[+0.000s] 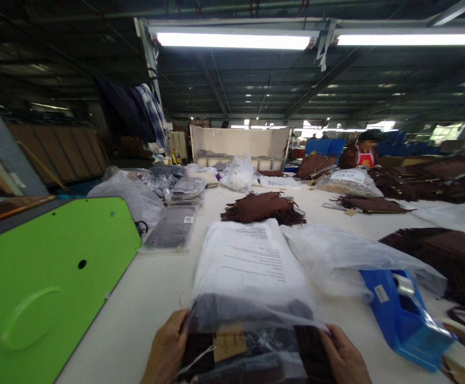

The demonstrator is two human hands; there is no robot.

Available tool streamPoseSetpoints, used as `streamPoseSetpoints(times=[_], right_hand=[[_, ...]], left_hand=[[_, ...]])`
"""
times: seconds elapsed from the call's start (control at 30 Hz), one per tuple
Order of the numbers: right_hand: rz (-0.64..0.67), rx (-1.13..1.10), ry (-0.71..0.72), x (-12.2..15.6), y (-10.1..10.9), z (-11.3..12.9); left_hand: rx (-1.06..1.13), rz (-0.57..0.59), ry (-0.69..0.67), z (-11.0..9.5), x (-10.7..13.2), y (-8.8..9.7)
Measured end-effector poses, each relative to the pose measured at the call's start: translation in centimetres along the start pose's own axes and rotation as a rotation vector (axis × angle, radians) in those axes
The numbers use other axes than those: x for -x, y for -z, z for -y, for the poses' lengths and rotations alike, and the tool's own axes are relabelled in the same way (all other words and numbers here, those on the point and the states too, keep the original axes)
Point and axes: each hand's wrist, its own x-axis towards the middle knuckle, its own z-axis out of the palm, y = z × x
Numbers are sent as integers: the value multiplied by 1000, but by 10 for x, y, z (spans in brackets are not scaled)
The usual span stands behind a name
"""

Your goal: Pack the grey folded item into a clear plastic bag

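Low in the view, a clear plastic bag (240, 261) with printed lines of text lies on the table. My left hand (167, 344) pinches the left edge of its mouth, and my right hand (342, 352) pinches the right edge. Inside the bag's near end is a dark brown fringed article (312, 346), partly covered by the plastic. A tan cardboard tag (229, 342) on a white string rests over it. Just past the bag's far end lies a brown fringed bag (262, 208).
A blue tape dispenser (400, 320) and loose plastic film (336, 256) sit at right. A green panel (56, 277) borders the left. Wrapped grey packets (170, 226) lie beyond it. More brown bags (444, 256) are at right, and a person (363, 152) is farther back.
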Motion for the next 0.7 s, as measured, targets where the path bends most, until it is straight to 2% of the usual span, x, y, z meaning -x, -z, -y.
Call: streamPoseSetpoints(times=[0.13, 0.4, 0.53, 0.7], right_hand=[[-9, 82, 64, 3, -2, -6], [12, 316, 115, 17, 0, -23], [-15, 342, 136, 29, 5, -27], [-7, 301, 55, 40, 5, -22]], left_hand=[[-41, 3, 16, 3, 5, 0], [-11, 152, 152, -12, 14, 15], [-28, 137, 130, -13, 21, 18], [18, 92, 68, -19, 32, 16]])
